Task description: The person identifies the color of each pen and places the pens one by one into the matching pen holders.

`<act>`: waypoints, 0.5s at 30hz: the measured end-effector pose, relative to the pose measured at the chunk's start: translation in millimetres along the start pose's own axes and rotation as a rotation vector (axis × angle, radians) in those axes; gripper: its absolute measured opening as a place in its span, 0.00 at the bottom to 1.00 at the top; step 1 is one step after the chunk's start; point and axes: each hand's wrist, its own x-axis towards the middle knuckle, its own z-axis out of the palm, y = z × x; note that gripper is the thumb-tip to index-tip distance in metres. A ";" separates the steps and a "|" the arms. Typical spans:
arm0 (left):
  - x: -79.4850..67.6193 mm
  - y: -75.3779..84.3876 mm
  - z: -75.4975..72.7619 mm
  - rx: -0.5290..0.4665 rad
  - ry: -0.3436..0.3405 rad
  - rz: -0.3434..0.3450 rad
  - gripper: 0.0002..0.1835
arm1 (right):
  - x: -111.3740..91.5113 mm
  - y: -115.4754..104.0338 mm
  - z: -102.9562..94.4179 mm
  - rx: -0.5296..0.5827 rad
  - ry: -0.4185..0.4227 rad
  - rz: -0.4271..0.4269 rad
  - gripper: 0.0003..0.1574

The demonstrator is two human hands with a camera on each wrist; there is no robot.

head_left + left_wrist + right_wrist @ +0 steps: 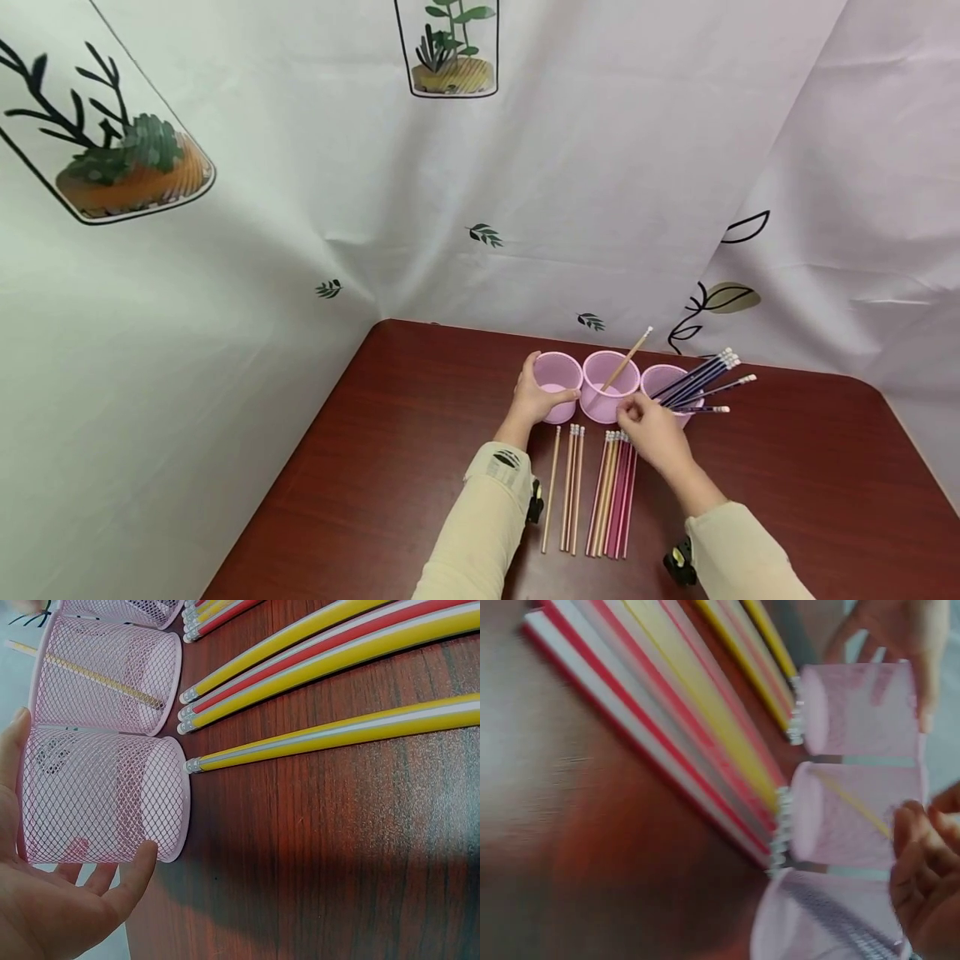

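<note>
Head view: three cups (600,411), one pencil (627,360) in the middle one.

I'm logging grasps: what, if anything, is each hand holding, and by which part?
The left hand grips the leftmost pink mesh cup around its outer side; nothing is visibly held by the right hand.

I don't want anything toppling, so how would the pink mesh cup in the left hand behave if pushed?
The cup is probably light for its size, given open mesh walls and no pencils inside. Upright on its round base, it should slide more than roll; a shove at the rim might tip it.
</note>
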 end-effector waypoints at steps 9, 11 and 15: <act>0.1 -2.1 0.1 0.010 0.006 -0.013 0.54 | -24.5 26.3 24.5 -0.122 -0.260 0.036 0.04; 0.3 -2.3 0.4 0.009 0.004 -0.016 0.54 | -26.7 29.8 28.4 -0.136 -0.261 0.040 0.05; 0.4 -1.1 0.8 0.009 0.005 -0.009 0.54 | -27.0 31.9 33.2 -0.137 -0.246 0.026 0.07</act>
